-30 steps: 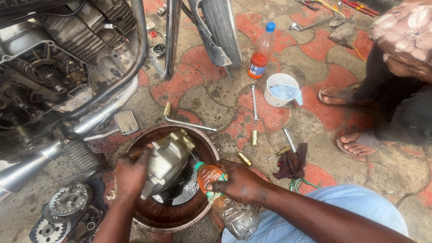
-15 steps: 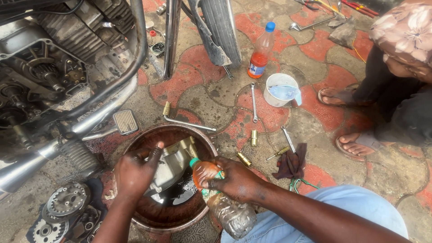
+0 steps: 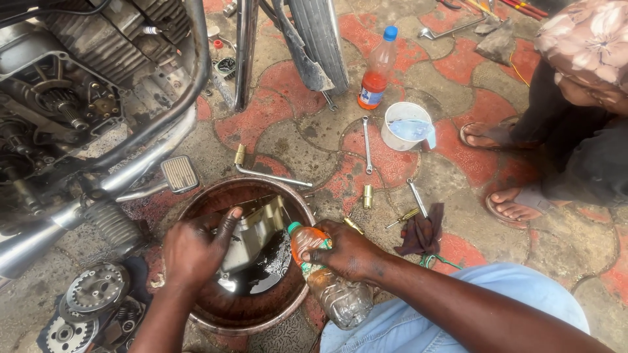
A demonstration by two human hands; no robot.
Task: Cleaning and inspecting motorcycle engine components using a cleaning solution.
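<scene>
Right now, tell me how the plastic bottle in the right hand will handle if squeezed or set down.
The plastic bottle looks thin-walled, so it would likely dent under the right hand. It seems part empty, probably light. Oily fingers could make the grip slippery, and laid down it may roll.

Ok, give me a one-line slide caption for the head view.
Left hand steadies a metal engine part in an oily basin while right hand tips a plastic bottle.
</scene>
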